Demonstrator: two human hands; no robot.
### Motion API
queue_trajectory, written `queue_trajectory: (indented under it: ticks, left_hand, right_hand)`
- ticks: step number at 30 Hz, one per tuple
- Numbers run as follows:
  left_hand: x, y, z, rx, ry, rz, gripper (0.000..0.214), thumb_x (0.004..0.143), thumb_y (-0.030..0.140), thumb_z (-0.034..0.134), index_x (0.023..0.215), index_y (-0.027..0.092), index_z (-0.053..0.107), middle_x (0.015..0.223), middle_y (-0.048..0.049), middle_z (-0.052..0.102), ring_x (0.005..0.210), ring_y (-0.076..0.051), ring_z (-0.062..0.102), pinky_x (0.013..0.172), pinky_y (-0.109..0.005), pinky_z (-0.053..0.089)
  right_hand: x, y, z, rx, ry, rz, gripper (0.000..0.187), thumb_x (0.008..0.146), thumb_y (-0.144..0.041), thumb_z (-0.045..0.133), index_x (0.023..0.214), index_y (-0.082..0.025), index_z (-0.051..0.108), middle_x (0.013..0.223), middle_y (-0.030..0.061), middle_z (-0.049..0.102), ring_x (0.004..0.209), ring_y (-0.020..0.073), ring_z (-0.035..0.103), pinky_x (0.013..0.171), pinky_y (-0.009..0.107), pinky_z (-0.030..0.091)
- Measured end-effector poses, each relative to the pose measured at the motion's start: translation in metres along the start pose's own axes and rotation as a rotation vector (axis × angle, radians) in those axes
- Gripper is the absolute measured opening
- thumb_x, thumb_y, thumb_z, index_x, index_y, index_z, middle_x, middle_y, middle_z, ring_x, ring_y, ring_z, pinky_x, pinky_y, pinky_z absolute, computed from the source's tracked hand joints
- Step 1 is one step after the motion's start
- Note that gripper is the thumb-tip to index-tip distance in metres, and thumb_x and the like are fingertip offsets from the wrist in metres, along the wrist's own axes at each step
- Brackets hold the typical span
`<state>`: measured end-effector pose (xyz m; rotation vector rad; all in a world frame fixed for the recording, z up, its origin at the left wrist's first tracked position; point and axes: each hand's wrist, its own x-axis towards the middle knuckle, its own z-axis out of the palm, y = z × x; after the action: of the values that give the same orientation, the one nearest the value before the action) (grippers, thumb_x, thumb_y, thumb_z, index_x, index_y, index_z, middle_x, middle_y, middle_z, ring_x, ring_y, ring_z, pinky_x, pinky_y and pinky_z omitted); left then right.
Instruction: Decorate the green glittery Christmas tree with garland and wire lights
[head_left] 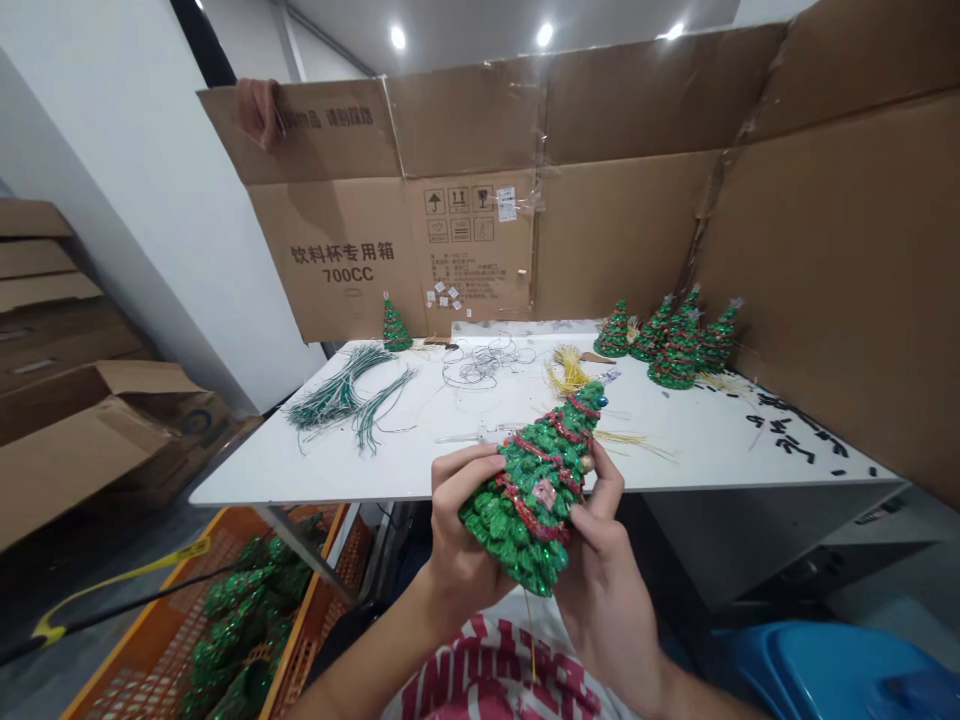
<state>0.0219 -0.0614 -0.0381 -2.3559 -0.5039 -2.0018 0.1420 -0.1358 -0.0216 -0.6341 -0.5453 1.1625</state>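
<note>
A glittery green Christmas tree ornament (pixel 536 475) with red garlands and small baubles is tilted in front of me, its tip pointing up and right. Around its lower left side wraps my left hand (pixel 465 520). From the right, my right hand (pixel 604 545) grips it, thumb on the front. A thin yellow strand hangs below its base. Just behind the tree, a white tool (pixel 480 436), partly hidden, lies on the white table (pixel 420 465).
Green wires (pixel 337 395), tangled thin wire (pixel 487 360) and yellow strands (pixel 568 370) lie on the table. More trees (pixel 675 345) stand back right, and one small tree (pixel 394 325) back left. Cardboard walls (pixel 622 230) enclose the table. An orange crate (pixel 304 640) holds green trees; a blue object (pixel 840 670) is lower right.
</note>
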Motion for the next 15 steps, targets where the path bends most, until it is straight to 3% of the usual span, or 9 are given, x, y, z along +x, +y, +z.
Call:
queue_trajectory:
  ticks: [6,15]
  left_hand:
    - [0.002,-0.009,0.001,0.085,-0.044,0.084,0.068,0.098,0.045,0.078,0.155,0.023,0.048,0.125,-0.0130,0.063,0.116,-0.030,0.068,0.090,-0.044,0.066]
    - [-0.005,-0.018,0.005,0.027,-0.031,0.070,0.066,0.098,0.040,0.076,0.156,0.022,0.049,0.127,-0.0151,0.064,0.116,-0.031,0.066,0.090,-0.045,0.065]
  right_hand:
    - [0.005,-0.021,0.011,0.116,0.100,0.256,0.096,0.078,-0.035,0.079,0.164,-0.048,0.039,0.132,-0.0001,0.079,0.118,0.0328,0.076,0.104,0.056,0.060]
    - [0.012,-0.026,0.013,0.108,0.088,0.307,0.097,0.073,-0.033,0.078,0.161,-0.049,0.040,0.132,-0.0023,0.078,0.116,0.0303,0.075,0.102,0.052,0.061]
